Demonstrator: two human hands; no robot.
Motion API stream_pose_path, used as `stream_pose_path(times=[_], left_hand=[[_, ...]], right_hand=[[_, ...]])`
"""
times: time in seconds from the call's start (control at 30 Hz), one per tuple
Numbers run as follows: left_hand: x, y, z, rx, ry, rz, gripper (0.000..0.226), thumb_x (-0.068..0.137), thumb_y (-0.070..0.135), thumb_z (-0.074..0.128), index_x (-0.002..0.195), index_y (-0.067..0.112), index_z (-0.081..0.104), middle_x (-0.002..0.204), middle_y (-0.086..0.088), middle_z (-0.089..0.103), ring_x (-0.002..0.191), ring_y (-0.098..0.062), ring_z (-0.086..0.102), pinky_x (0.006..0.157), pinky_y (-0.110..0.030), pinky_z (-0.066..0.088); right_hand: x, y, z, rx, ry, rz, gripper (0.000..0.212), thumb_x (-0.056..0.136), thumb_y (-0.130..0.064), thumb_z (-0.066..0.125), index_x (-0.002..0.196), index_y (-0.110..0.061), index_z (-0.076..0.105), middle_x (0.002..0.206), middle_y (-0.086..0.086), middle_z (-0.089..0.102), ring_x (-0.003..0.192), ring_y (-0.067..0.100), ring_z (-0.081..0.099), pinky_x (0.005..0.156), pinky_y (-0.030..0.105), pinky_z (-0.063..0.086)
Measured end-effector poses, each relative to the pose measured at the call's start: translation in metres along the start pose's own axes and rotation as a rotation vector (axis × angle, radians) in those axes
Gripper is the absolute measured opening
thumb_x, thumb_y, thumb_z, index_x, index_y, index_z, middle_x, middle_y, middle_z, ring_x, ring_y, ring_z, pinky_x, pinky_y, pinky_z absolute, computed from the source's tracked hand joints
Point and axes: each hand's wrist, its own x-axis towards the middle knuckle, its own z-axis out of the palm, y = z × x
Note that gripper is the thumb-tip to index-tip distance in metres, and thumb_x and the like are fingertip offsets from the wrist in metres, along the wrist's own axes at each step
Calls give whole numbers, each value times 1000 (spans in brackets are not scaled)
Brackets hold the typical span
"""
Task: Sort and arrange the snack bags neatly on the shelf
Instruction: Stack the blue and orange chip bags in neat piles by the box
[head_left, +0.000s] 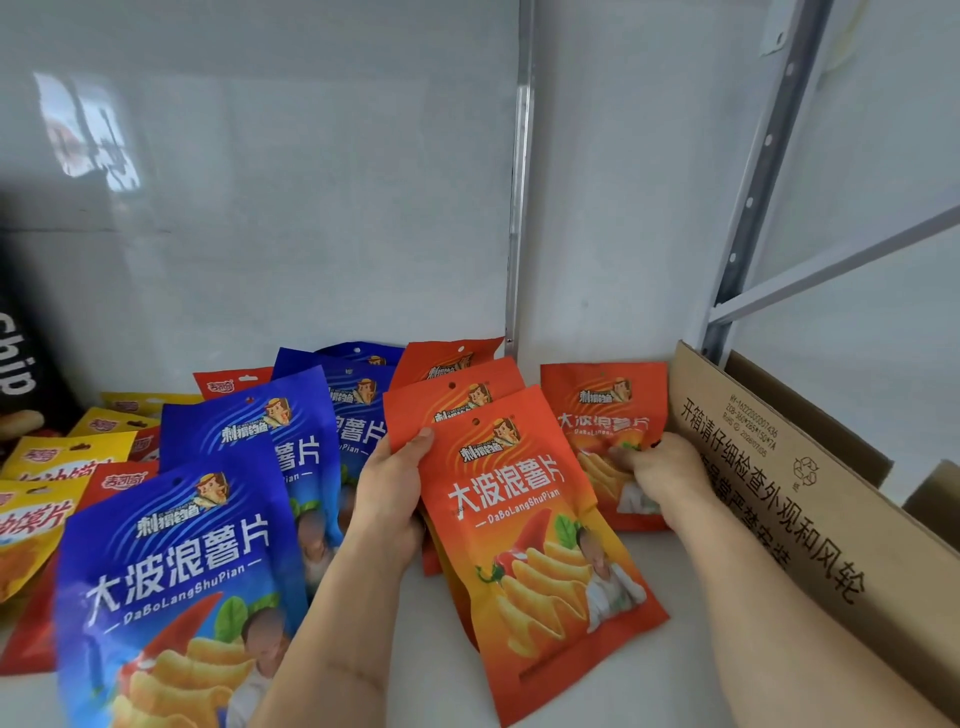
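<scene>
Gripping the front orange bag (540, 540) by its left edge was the left hand (389, 493); right hand (662, 467) pinched another orange bag (605, 410) beside the cardboard box (779, 493) on the shelf (649, 649).

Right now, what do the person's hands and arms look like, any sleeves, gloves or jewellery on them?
Both the left hand and the right hand are bare: no gloves, and no rings show on the visible fingers. Both forearms are bare too, with no sleeve, watch or bracelet in view down to the bottom edge of the picture. The left thumb's nail looks short and unpainted.
</scene>
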Motion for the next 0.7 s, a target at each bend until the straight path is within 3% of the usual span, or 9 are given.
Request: stream_pose_path(times=[0.1, 0.37, 0.5, 0.53, 0.6, 0.7], left_hand=[[0, 2, 1, -17, 4, -26, 11, 95, 21, 68, 104, 26, 63, 79, -1, 79, 69, -24, 77, 56, -37, 60], [2, 6, 0, 7, 38, -53, 19, 93, 27, 70, 111, 25, 63, 96, -9, 77, 78, -30, 76, 64, -45, 62], [3, 12, -2, 36, 19, -66, 25, 93, 29, 70, 117, 23, 64, 96, -12, 78, 81, -34, 76, 72, -54, 62], [3, 13, -2, 46, 4, -70, 25, 93, 29, 70, 117, 24, 64, 96, -13, 78, 82, -35, 76, 73, -54, 62], [2, 14, 0, 53, -11, -66, 25, 94, 29, 69, 118, 23, 64, 96, -13, 78, 82, -35, 76, 71, -53, 62], [2, 13, 2, 71, -5, -39, 24, 95, 30, 67, 117, 23, 63, 96, -12, 79, 81, -34, 77, 68, -50, 63]], right_hand=[[-11, -9, -16, 100, -36, -112, 4, 86, -13, 74, 88, -13, 71, 79, 2, 69, 69, 17, 63, 70, 30, 48], [-42, -46, -78, 169, 100, -381, 14, 90, -26, 69, 103, -21, 67, 95, -6, 72, 86, 14, 69, 80, 34, 53], [-67, -47, -92, 287, -55, -366, 13, 88, -22, 72, 100, -23, 66, 80, -11, 73, 65, 2, 69, 56, 21, 50], [-71, -43, -92, 290, -64, -359, 14, 88, -20, 71, 100, -22, 66, 82, -10, 73, 65, 3, 69, 57, 22, 49], [-76, -38, -90, 246, 54, -376, 15, 89, -22, 70, 103, -21, 64, 91, -8, 72, 78, 9, 69, 67, 29, 51], [-82, -35, -85, 197, 269, -461, 17, 89, -28, 69, 102, -27, 59, 91, -16, 66, 83, 2, 62, 75, 31, 47]])
